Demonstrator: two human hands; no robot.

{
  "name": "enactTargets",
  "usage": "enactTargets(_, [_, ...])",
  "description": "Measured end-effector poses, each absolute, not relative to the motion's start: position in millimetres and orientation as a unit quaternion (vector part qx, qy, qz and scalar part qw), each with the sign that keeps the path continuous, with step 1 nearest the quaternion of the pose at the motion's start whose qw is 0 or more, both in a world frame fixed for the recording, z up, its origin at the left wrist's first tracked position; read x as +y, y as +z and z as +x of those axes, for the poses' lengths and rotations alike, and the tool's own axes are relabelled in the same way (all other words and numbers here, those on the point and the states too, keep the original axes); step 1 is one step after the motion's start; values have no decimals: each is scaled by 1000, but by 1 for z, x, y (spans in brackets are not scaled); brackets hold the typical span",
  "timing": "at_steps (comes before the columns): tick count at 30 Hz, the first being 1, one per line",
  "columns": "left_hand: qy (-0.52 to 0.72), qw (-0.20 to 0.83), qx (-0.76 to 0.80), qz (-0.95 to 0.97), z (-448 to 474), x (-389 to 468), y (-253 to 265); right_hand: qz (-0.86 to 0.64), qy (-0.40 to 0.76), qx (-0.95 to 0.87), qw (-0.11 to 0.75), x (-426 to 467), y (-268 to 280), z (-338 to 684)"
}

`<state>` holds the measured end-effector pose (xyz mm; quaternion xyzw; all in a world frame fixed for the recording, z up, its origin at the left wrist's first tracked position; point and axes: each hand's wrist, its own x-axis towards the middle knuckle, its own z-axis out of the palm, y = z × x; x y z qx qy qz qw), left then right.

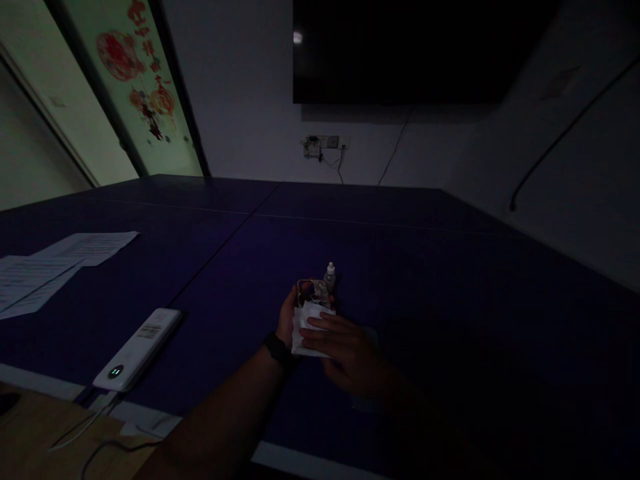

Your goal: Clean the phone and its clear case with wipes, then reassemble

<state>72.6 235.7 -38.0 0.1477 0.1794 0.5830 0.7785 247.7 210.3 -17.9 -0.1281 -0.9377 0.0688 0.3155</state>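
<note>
Left hand (287, 319): curled round a small glinting object (313, 291), gripping it from the left, dark band at the wrist.
Right hand (345, 350): fingers laid flat on a white cloth (306, 330), pressing it against the held piece; not clenched, whether pinching the cloth or only resting on it cannot be told.
Small glinting object: upright between the two hands, above the tabletop near the middle; too dim and small to name.
White cloth: folded, just below the object, touching both hands.
Small bottle (330, 275): standing upright on the table just behind the object, pale cap on top.
Table (425, 267): dark blue, wide, with a seam running away toward the far wall.
Power bank (137, 349): white, lying flat to the left near the front edge, small green light lit, cable trailing off its near end.
Papers (55, 267): printed sheets, spread flat at the far left, well apart from the hands.
Screen (415, 50): dark, on the far wall, socket strip (325, 143) beneath.
</note>
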Motion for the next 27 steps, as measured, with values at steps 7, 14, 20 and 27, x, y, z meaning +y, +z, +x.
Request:
enactTargets(7, [570, 791, 177, 134, 71, 236, -38, -116, 49, -940, 316, 209, -17, 248])
enactTargets(14, [584, 783, 173, 124, 74, 234, -38, -142, 44, -937, 317, 210, -21, 248])
enactTargets(20, [565, 796, 170, 135, 72, 235, -37, -127, 53, -948, 287, 209, -20, 247])
enactTargets(27, [586, 782, 172, 124, 74, 234, -38, -135, 34, -939, 314, 211, -20, 248])
